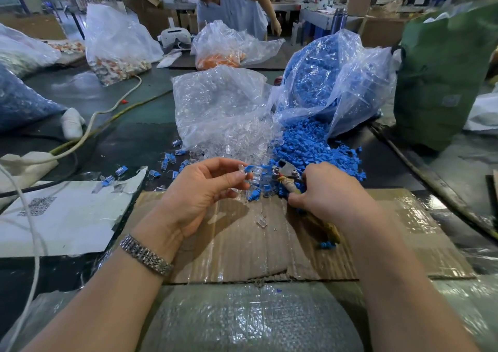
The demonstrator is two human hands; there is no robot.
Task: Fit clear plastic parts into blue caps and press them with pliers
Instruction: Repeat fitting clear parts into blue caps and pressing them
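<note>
Straight ahead I see two clear bags lying open toward me: the left bag [215, 103] is full of clear plastic parts [237, 141] that spill out of its mouth, and the right bag [331, 82] holds blue caps [312, 144] that pour into a heap on the table. Further back another bag [218, 47] holds orange pieces, and a tall one [116, 44] at the left holds mixed orange and white pieces. A green sack [444, 76] stands at the right edge. My left hand [204, 192] pinches a clear part fitted with a blue cap [246, 169] between thumb and fingertips, held just above the near edge of the heaps. My right hand [326, 189] is curled round the wrapped handles of the pliers [285, 175], whose metal head lies on the blue caps — I cannot tell how the jaws stand. Finished blue-and-clear pieces [172, 160] lie scattered to the left of the spill. Under both hands is a flattened cardboard sheet [242, 249], taped over, with a loose clear part [261, 221] on it; a white sheet [64, 216] lies beside it on the dark green table [129, 138]. A white cable [107, 109] runs across the left side. Another person [231, 3] bends over the far end — behind them, a workshop with boxes and benches.
</note>
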